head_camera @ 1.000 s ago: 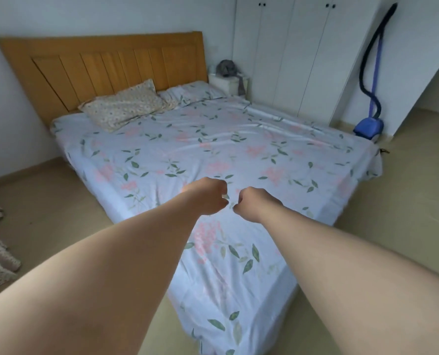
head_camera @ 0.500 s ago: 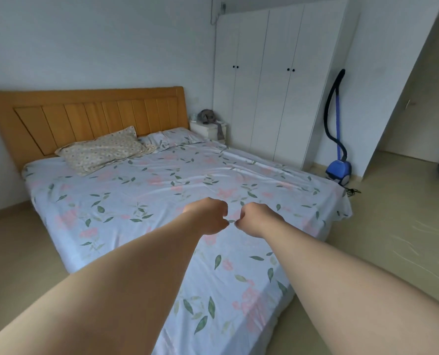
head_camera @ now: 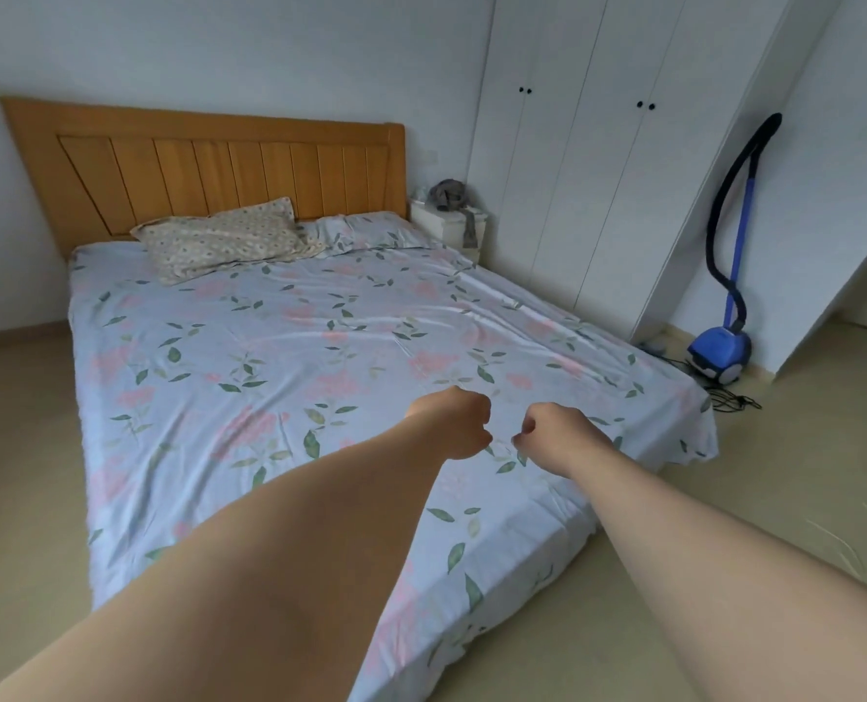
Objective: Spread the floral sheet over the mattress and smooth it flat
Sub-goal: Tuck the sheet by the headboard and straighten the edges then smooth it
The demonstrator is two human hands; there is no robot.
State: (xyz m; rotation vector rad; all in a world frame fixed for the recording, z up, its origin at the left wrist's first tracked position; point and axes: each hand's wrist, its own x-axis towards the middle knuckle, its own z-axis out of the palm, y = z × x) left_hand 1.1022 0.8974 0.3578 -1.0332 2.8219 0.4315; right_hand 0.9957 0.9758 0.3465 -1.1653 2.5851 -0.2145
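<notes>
Looking at the floral sheet (head_camera: pixel 279 347) lying right across the bed, hiding the mattress completely and draping over the near edge and the right foot corner. Holding the left hand (head_camera: pixel 451 423) and right hand (head_camera: pixel 558 433) out over the foot end, close together but not touching, both curled into fists. Can't spot any cloth rising into either fist, so probably gripping nothing.

Stuff to watch for:
- Could drag the whole thing off-centre by tugging hard from this end. Looks thin and loose, not tucked anywhere visible.
- Could push the long ridges on the wardrobe (head_camera: pixel 598 169) side into worse folds by pressing with knuckles instead of flat palms.
- Might shift the pillow (head_camera: pixel 218 240) too, sitting on the same cloth up by the headboard (head_camera: pixel 208 169).

Texture-wise: pale blue fabric, pink blossom clusters, green leaves. Soft, thin, slightly shiny mid-bed, with shallow creases running diagonally. Speckled, rumpled pillow. Hard, smooth, slatted wood behind it.
</notes>
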